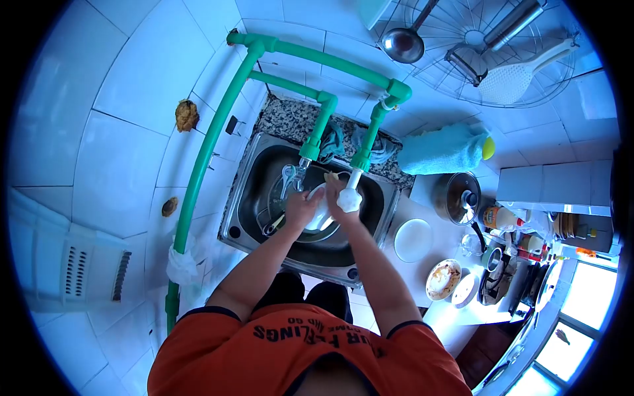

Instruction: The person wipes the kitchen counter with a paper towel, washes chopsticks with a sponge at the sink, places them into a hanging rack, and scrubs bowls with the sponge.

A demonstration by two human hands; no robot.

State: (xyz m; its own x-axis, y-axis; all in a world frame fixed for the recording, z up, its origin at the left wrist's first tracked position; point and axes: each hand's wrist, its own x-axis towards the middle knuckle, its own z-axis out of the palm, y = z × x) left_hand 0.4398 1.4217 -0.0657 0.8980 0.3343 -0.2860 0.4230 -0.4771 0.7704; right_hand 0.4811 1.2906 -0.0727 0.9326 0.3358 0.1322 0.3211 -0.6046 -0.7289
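Note:
Over the steel sink [241, 191], my left hand [302, 210] grips the near-left rim of a white bowl [321, 214], which is tilted. My right hand [338, 198] is against the bowl's right side, partly hidden behind a white tap nozzle [349, 199]. A small pale yellowish thing [332, 176] shows at its fingertips; its kind is unclear. Left of the hands is a metal tap [294, 177]. A utensil with a dark handle [273, 225] lies in the basin's left part, beside what looks like a round pan, mostly covered by my hands and the bowl.
Green pipes [212, 142] run along the wall and down to the taps. On the right counter stand a white plate [413, 240], a lidded pot [457, 198] and a food-stained plate [443, 279]. A ladle [403, 45] hangs above, near a wire rack. A blue towel [441, 150] lies behind.

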